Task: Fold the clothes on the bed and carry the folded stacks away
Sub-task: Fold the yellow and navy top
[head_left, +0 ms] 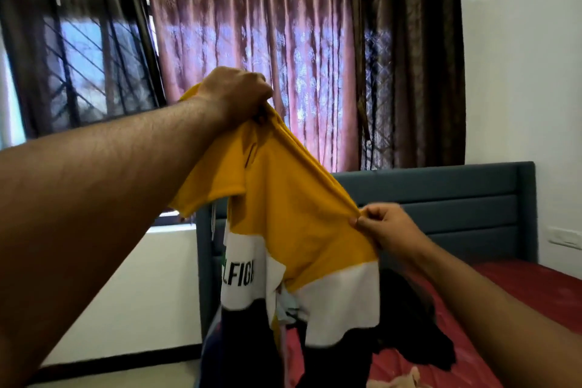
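A yellow, white and dark blue shirt (283,214) with black lettering hangs in the air in front of me. My left hand (234,94) grips its top edge, raised high at the centre. Lower and to the right, my right hand (385,228) pinches the yellow fabric at the shirt's other shoulder. The shirt's dark lower part drops out of the frame's bottom edge. Behind it lies the bed with a red sheet (535,290), and a dark garment (419,334) is heaped on it. A pale piece of cloth (406,379) shows at the bottom edge.
A blue-grey padded headboard (456,201) stands against the white right wall. Brown and pink curtains (267,50) cover a barred window (82,60) behind. The floor and a dark skirting strip (119,362) run along the left of the bed.
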`<control>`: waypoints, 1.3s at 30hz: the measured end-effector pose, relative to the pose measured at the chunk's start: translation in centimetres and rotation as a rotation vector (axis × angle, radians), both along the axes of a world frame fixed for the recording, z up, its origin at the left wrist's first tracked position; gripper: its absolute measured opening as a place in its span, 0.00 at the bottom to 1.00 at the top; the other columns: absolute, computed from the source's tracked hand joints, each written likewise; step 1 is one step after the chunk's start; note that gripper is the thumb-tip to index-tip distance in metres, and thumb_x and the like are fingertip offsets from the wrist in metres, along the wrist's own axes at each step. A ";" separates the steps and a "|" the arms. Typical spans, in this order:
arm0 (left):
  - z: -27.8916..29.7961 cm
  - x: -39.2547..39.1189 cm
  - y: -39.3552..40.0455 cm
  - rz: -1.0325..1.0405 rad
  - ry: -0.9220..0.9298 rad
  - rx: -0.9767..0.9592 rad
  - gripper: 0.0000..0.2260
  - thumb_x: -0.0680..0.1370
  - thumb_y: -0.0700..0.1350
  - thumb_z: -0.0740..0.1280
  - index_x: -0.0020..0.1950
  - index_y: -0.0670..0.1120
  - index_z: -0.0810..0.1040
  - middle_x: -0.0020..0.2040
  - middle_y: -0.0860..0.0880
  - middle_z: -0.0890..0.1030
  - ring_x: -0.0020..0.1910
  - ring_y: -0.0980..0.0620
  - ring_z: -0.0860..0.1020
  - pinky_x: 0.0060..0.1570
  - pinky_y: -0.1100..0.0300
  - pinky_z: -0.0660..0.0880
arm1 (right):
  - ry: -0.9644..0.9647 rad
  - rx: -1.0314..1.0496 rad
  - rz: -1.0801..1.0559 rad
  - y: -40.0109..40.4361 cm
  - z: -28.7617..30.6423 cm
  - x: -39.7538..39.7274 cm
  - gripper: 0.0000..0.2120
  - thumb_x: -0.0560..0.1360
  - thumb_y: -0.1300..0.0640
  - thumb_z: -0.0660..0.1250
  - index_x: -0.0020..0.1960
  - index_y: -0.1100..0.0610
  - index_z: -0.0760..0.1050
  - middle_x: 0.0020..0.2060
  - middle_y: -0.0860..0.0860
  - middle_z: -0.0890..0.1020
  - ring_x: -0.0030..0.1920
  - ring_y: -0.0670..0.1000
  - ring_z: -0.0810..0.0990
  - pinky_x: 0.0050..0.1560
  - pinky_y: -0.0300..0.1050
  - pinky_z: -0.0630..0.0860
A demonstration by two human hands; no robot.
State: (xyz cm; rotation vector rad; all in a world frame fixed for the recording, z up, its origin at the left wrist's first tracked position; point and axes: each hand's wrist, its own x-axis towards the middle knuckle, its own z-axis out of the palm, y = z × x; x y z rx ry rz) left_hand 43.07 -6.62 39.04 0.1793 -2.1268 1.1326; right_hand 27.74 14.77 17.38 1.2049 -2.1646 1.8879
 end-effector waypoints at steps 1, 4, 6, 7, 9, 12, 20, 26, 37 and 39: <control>-0.3 -0.5 0.3 0.005 0.028 0.071 0.11 0.79 0.53 0.67 0.52 0.46 0.78 0.56 0.44 0.78 0.52 0.40 0.80 0.37 0.54 0.68 | -0.008 -0.040 -0.009 1.1 0.5 -0.3 0.09 0.74 0.60 0.70 0.37 0.61 0.76 0.27 0.49 0.79 0.27 0.43 0.75 0.30 0.40 0.71; -0.7 -2.5 1.7 -0.035 0.064 0.173 0.09 0.78 0.51 0.68 0.51 0.45 0.78 0.56 0.41 0.78 0.53 0.38 0.79 0.39 0.52 0.68 | -0.083 -0.059 0.081 4.1 0.8 -0.7 0.06 0.74 0.62 0.69 0.40 0.61 0.74 0.28 0.48 0.80 0.29 0.44 0.78 0.28 0.36 0.73; -0.8 -4.2 3.6 -0.075 0.060 0.186 0.09 0.78 0.49 0.67 0.51 0.44 0.77 0.56 0.40 0.78 0.53 0.37 0.79 0.40 0.52 0.68 | -0.094 0.031 0.124 5.7 -0.3 -1.0 0.08 0.71 0.67 0.72 0.43 0.60 0.73 0.31 0.50 0.80 0.32 0.47 0.79 0.31 0.36 0.75; -0.6 -4.7 4.7 -0.099 0.061 0.184 0.08 0.78 0.48 0.67 0.52 0.44 0.78 0.56 0.40 0.78 0.52 0.37 0.79 0.40 0.51 0.68 | -0.077 0.088 0.127 6.1 -0.9 -1.1 0.11 0.70 0.68 0.73 0.44 0.59 0.72 0.32 0.50 0.80 0.34 0.47 0.79 0.33 0.38 0.75; -0.3 -5.6 6.5 -0.134 0.075 0.177 0.07 0.78 0.46 0.67 0.51 0.44 0.78 0.56 0.39 0.78 0.52 0.36 0.79 0.41 0.50 0.69 | -0.078 0.098 0.128 6.9 -2.3 -1.7 0.16 0.68 0.68 0.74 0.44 0.56 0.68 0.33 0.48 0.78 0.36 0.47 0.77 0.37 0.41 0.75; 0.3 -6.6 8.2 -0.151 0.091 0.157 0.06 0.78 0.45 0.66 0.51 0.43 0.78 0.55 0.39 0.78 0.51 0.36 0.79 0.40 0.50 0.67 | -0.087 0.006 0.141 7.6 -3.7 -2.5 0.22 0.66 0.69 0.76 0.45 0.55 0.64 0.37 0.49 0.74 0.39 0.48 0.75 0.39 0.42 0.75; 0.9 -7.6 9.2 -0.222 0.116 0.098 0.04 0.79 0.42 0.66 0.46 0.43 0.77 0.49 0.38 0.79 0.43 0.37 0.79 0.37 0.51 0.70 | -0.143 -0.009 0.087 6.9 -5.2 -2.6 0.25 0.66 0.65 0.77 0.59 0.54 0.74 0.49 0.50 0.84 0.49 0.51 0.84 0.49 0.48 0.81; 1.5 -7.4 8.4 -0.222 0.111 0.121 0.06 0.79 0.45 0.66 0.44 0.45 0.75 0.48 0.38 0.80 0.44 0.37 0.80 0.39 0.50 0.72 | -0.167 0.126 0.030 5.4 -7.7 -3.4 0.12 0.68 0.64 0.76 0.51 0.60 0.81 0.46 0.51 0.86 0.48 0.51 0.85 0.53 0.53 0.81; 1.8 -7.2 6.2 -0.230 0.133 0.123 0.03 0.79 0.40 0.64 0.48 0.43 0.77 0.50 0.40 0.79 0.46 0.38 0.80 0.40 0.49 0.71 | -0.460 0.267 0.013 4.1 -9.2 -5.0 0.12 0.76 0.68 0.66 0.58 0.60 0.74 0.50 0.64 0.82 0.35 0.55 0.81 0.44 0.53 0.81; 2.3 -6.8 5.6 -0.228 0.145 0.114 0.03 0.79 0.40 0.64 0.45 0.44 0.75 0.48 0.41 0.79 0.44 0.39 0.79 0.38 0.50 0.71 | -0.411 0.279 -0.078 4.5 -8.2 -5.7 0.09 0.74 0.69 0.67 0.54 0.66 0.77 0.44 0.63 0.82 0.35 0.55 0.81 0.43 0.53 0.82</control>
